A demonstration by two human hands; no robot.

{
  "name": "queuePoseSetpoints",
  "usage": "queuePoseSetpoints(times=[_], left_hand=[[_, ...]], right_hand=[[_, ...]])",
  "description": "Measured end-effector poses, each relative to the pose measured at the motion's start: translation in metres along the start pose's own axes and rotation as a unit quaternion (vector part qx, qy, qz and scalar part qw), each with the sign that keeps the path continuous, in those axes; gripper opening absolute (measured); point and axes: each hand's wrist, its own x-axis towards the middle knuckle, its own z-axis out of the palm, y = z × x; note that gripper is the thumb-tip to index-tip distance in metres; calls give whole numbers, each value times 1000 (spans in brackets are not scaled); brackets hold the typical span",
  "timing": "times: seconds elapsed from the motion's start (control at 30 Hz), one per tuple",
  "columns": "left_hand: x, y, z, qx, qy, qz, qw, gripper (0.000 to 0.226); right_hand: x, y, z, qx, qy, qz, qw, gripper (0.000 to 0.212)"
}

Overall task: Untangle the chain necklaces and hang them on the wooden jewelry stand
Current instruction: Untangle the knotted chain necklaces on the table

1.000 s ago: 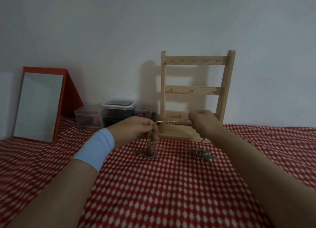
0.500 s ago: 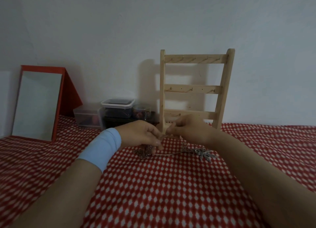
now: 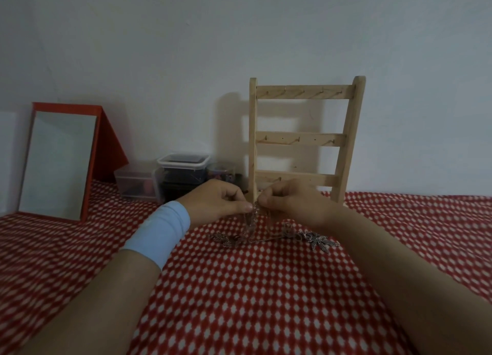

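silvery chain necklaces [image 3: 250, 228] hang in a short, blurred loop from two sets of pinching fingertips and trail onto the red-and-white cloth [image 3: 239, 301]. a second ago the hands were apart with a taut length of chain between them; now they have closed in until the thumb tips nearly meet, so the span has gone slack and drops straight down. i read that as slack being fed to the knot to pick it loose, so the job is still at the untangling stage. the left hand [image 3: 218, 204], above a pale blue wristband [image 3: 159, 232], pinches the chain between thumb and curled forefinger. the right hand [image 3: 290, 202] pinches it likewise, just at 3 o'clock of the left. the rest of the chain lies on the cloth at 6 o'clock of the hands, with a leaf-shaped pendant [image 3: 320, 241] out at 4 o'clock. the wooden jewelry stand [image 3: 300, 138] rises at 12 o'clock behind them, with no chain on any peg that shows.

how many necklaces there are, and where the tangle sits, i cannot tell; the links smear together. the right hand covers part of the stand's base. a red-framed mirror [image 3: 57, 165] leans at 9 o'clock, and the plastic boxes [image 3: 181, 173] at 11 o'clock hold something dark and unclear.
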Motion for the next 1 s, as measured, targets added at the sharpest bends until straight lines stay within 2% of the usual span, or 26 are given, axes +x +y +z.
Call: queuePoseSetpoints(times=[0.1,0.17,0.23,0.27,0.33,0.4,0.53,0.63,0.83,1.0], left_hand=[[-2,-6,-4,-91,-28,-10,995,16],[-1,-8,-4,-177,-16,-25,984,22],[1,-7,0,-280,7,-32,959,34],[1,-6,2,-297,17,-28,954,36],[2,-6,3,-237,22,-41,970,28],[2,-7,3,-161,-6,-33,986,22],[4,-3,7,-201,-18,-47,978,15],[7,-3,11,-134,-7,-8,991,16],[5,-2,15,-86,-22,18,996,8],[6,-6,12,-121,5,33,992,15]], right_hand=[[0,2,-1,84,-21,18,996,22],[0,3,-2,119,-37,31,992,22],[0,2,-1,113,-30,36,992,24],[0,1,0,104,-23,33,994,24],[0,-1,1,90,-8,24,996,23],[1,-1,1,67,5,12,998,21],[0,-2,0,33,26,-17,999,21],[-2,-3,0,34,37,-27,998,22],[2,3,-1,30,61,-28,997,19],[1,5,-5,74,59,-21,995,12]])
